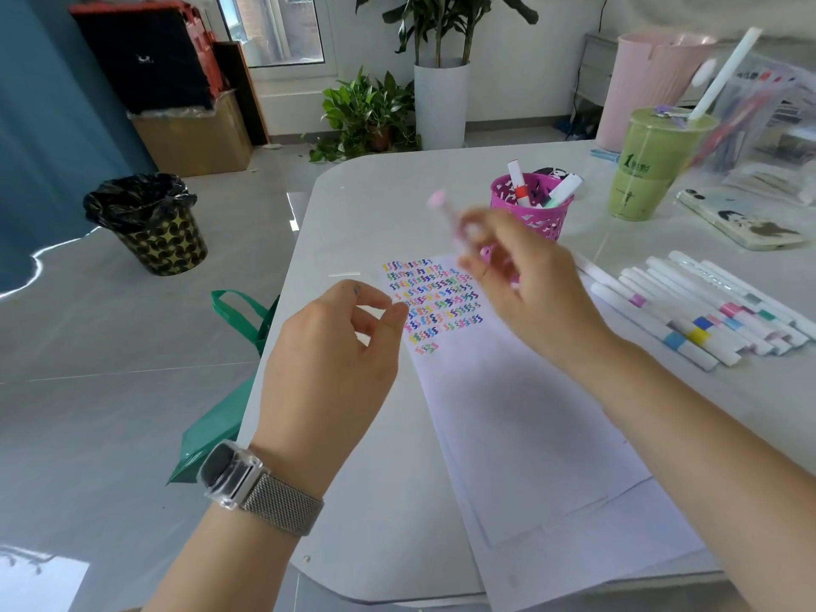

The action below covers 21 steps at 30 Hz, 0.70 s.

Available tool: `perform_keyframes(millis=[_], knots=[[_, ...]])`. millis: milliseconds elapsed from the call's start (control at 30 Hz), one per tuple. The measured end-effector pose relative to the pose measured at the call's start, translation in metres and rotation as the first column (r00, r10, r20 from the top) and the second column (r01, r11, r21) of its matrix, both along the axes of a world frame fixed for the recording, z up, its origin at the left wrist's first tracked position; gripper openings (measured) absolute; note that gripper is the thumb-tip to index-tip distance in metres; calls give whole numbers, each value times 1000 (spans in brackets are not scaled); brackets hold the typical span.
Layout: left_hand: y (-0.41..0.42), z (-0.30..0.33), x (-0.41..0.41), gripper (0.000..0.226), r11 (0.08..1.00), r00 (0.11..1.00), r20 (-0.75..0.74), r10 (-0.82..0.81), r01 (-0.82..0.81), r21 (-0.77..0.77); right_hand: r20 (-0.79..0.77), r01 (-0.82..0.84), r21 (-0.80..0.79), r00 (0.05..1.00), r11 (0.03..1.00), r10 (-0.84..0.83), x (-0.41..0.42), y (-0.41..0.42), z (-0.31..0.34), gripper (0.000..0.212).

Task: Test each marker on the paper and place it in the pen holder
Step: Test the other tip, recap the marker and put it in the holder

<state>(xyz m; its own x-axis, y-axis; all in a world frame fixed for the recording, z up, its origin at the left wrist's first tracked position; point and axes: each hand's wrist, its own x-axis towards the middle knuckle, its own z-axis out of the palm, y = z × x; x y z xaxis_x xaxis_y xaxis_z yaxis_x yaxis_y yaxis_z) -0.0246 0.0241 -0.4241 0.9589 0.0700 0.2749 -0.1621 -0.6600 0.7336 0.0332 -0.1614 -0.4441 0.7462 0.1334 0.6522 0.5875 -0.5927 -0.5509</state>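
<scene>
Right hand [525, 284] grips blurred pink-capped white marker [455, 223], raised just in front of magenta perforated pen holder [530, 212]; left hand [335, 342] empty, fingers loosely curled, beside scribbled white paper [508, 390]

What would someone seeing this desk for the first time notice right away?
Probably the white paper sheet at the table's middle, its far corner packed with rows of multicoloured squiggles. Just above it, the right hand holds a blurred pink-capped white marker, with the magenta perforated pen holder behind it. A row of white markers with coloured bands lies to the right.
</scene>
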Motion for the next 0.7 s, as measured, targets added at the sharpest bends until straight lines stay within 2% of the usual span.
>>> perform_keyframes(millis=[67, 167, 267, 333, 433, 600, 633, 700], knots=[[2, -2, -1, 15, 997, 1000, -14, 13, -12, 78, 22, 81, 190, 996, 978, -87, 12, -10, 9, 35], [1, -3, -3, 18, 993, 999, -53, 2, 4, 114, 90, 110, 501, 980, 858, -178, 26, -28, 22, 42], [-1, -3, -3, 18, 992, 998, -63, -11, 19, 123, 60, 167, 657, 960, 735, -272, 33, -44, 28, 45], [-1, -4, -3, 18, 991, 998, -61, -6, 14, 132, -1, 232, 599, 957, 766, -289, 37, -54, 26, 43], [0, -4, -2, 19, 990, 998, -63, -8, 17, 142, -127, 339, 378, 941, 861, -314, 42, -63, 20, 24], [-1, -6, -3, 18, 978, 995, -94, -21, 40, 203, -312, 362, 77, 893, 929, -323, 40, -60, 17, 28], [-1, -6, -4, 18, 974, 994, -107, -26, 49, 222, -326, 366, 64, 887, 928, -327, 40, -58, 16, 28], [-3, -8, -5, 18, 964, 992, -123, -33, 64, 257, -343, 402, 139, 877, 905, -337, 38, -58, 19, 28]])
